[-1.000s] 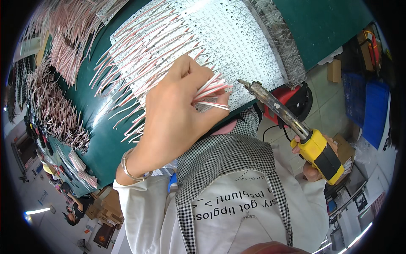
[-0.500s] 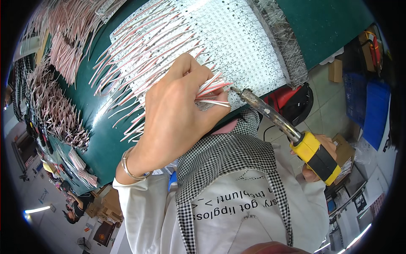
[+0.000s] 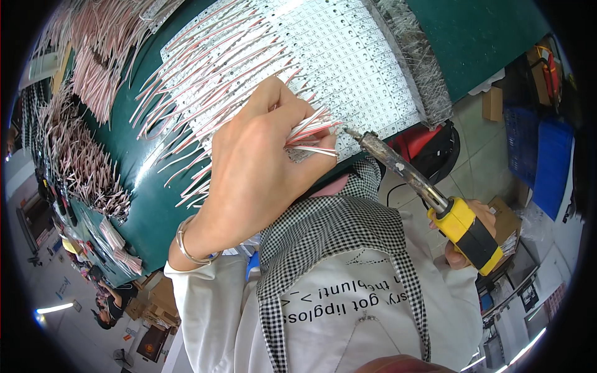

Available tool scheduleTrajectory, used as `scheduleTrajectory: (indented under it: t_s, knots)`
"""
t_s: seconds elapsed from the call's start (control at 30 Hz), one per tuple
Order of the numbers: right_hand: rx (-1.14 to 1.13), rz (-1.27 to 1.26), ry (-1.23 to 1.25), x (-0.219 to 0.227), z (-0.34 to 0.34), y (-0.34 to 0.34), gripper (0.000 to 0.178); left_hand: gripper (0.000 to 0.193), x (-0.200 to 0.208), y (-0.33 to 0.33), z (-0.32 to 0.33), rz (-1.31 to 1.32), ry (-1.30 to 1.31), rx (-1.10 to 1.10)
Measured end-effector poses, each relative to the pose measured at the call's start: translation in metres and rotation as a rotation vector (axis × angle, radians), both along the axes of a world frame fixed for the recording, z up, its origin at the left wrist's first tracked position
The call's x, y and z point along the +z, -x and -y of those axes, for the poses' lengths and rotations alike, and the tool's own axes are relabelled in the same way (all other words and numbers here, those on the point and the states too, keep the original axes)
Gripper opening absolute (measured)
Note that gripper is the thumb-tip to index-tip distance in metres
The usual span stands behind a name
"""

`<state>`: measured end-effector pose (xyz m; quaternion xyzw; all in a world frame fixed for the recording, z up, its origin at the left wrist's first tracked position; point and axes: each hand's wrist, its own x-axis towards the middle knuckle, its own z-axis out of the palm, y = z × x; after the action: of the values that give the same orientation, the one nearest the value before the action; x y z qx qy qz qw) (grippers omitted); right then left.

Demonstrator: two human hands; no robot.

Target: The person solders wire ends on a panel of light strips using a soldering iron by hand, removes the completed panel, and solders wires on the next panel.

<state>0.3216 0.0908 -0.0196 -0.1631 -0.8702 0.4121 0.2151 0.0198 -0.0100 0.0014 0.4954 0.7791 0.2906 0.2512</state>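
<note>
My left hand (image 3: 258,158) is closed round a small bunch of red-and-white wires (image 3: 311,129), their ends sticking out past the fingers to the right. It rests over the near edge of a white panel of small circuit boards (image 3: 342,68). Many wires (image 3: 205,81) lie attached in rows across the panel's left part. My right hand (image 3: 480,216), partly hidden behind the yellow-and-black handle, grips a soldering iron (image 3: 466,235). The iron's tip points at the panel's near edge, just right of the held wire ends; whether it touches anything I cannot tell.
Piles of red-and-white wires (image 3: 93,168) lie on the green table (image 3: 155,230) at the left. A strip of clear bagged material (image 3: 426,68) borders the panel's right side. Beyond the table edge, a blue crate (image 3: 521,146) and a small cardboard box (image 3: 492,104) stand on the floor.
The soldering iron has shifted slightly right, its tip a little farther from the wire ends. My left hand has hardly moved and still holds the bunch.
</note>
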Motion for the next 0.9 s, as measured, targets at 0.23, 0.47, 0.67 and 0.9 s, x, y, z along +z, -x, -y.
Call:
scheduleTrajectory:
  t_s: [0.23,0.47,0.67,0.9]
  knots:
    - [-0.046,-0.028,0.079,-0.002,0.005,0.004,0.058,0.036,0.001,-0.002,0.001,-0.029,0.011,0.001]
    - [-0.097,0.075,0.043,0.007,0.008,0.007,0.062,0.037,0.000,-0.002,0.000,-0.042,0.005,0.005]
    - [-0.053,-0.045,0.028,-0.006,-0.003,-0.025,0.052,0.036,-0.001,-0.003,0.001,-0.037,-0.023,0.004]
    - [-0.321,-0.161,0.225,-0.009,0.014,-0.049,0.054,0.018,0.005,0.010,0.006,0.052,-0.006,-0.128]
